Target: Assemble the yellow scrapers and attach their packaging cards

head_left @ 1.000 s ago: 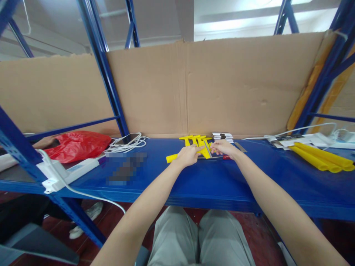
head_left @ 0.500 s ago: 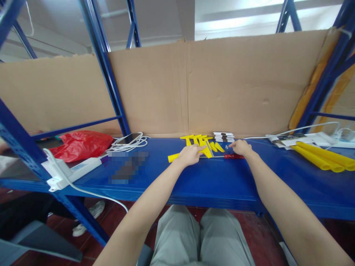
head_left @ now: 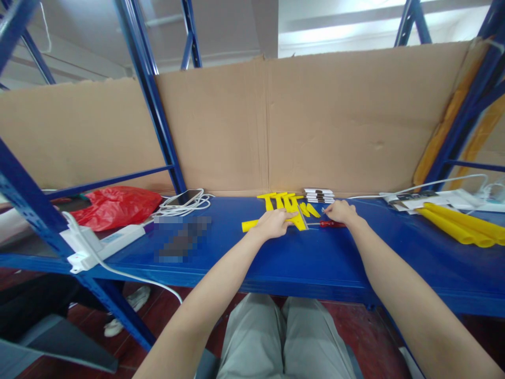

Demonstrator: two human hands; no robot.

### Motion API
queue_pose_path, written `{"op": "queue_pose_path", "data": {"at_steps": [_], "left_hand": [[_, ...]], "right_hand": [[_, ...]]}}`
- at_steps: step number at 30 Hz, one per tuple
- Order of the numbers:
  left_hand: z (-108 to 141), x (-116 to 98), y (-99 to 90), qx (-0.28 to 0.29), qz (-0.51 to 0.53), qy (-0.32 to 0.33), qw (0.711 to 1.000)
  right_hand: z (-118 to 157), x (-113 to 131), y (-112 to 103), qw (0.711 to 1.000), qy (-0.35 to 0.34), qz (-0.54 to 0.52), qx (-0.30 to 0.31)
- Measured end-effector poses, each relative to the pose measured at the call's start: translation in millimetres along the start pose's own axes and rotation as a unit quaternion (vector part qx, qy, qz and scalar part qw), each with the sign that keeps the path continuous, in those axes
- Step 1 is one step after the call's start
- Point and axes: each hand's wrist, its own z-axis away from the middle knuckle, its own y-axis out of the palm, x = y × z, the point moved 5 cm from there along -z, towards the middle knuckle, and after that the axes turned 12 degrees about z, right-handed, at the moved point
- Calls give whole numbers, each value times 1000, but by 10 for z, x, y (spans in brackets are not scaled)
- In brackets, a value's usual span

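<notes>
On the blue shelf, my left hand (head_left: 273, 223) is closed on a yellow scraper-like tool (head_left: 300, 223), whose yellow handle end (head_left: 249, 226) sticks out to the left. My right hand (head_left: 340, 212) has its fingers pinched together beside small metal bits (head_left: 323, 210); what they hold is too small to name. A screwdriver with a red handle (head_left: 330, 224) lies just below that hand. Behind my left hand stand several yellow T-shaped parts (head_left: 278, 198), and small yellow pieces (head_left: 313, 210) lie between the hands.
White packets (head_left: 319, 196) are stacked by the cardboard wall (head_left: 335, 121). Yellow tubes (head_left: 461, 227) lie right, near a power strip. At left are a red bag (head_left: 118, 206), a coiled white cable (head_left: 189, 204) and a white power strip (head_left: 114, 242). A person's shoe shows below.
The fingers of my right hand have drawn together at the small metal bits. My left hand and the yellow tool have shifted slightly right and down.
</notes>
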Motion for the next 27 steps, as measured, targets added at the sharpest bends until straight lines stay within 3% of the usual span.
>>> {"op": "queue_pose_path", "data": {"at_steps": [10,18,22,27], "left_hand": [[2,-8,20,8,-8,14,1000],[-5,-13,13,10,-5,7,1000],[-5,-12,16,11,-6,9,1000],[1,-19,18,14,-2,5,1000]], "right_hand": [[12,106,-94,999,-4,39,-1],[60,127,-125,996,-23,66,46],[19,99,-88,999,-18,25,28],[-188,5,111,997,-34,-72,3]]}}
